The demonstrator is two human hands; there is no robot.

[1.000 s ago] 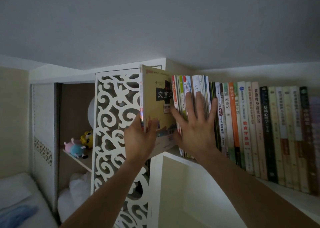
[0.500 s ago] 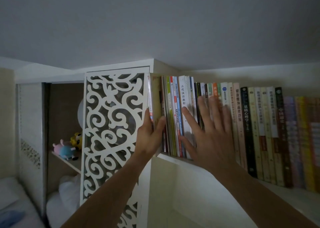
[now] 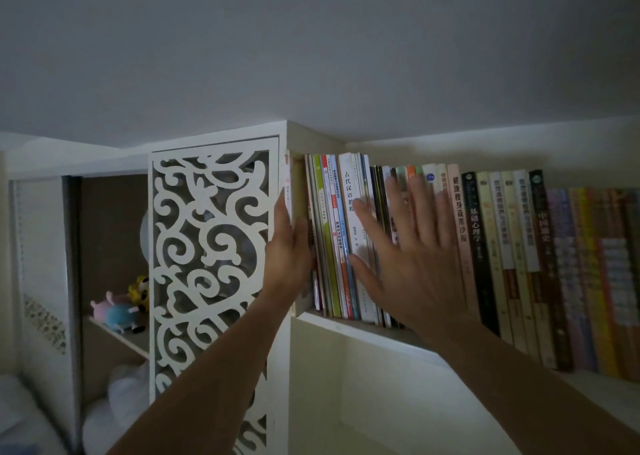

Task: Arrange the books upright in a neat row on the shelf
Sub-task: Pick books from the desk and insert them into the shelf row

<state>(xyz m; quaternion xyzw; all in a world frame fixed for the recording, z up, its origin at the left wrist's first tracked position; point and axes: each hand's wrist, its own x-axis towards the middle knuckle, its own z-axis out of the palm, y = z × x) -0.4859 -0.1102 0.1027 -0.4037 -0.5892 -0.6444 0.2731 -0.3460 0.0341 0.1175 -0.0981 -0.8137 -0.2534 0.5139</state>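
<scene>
A thin book (image 3: 288, 184) is standing upright at the far left end of the shelf (image 3: 363, 328), against the white fretwork panel (image 3: 211, 247). The left hand (image 3: 289, 250) is gripping its spine. The right hand (image 3: 412, 257), fingers spread flat, is pressing on the row of books (image 3: 485, 247).

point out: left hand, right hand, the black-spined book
left hand (image 3: 289, 247), head view, back of the hand
right hand (image 3: 412, 264), head view, back of the hand
black-spined book (image 3: 479, 267), head view, mid spine
</scene>
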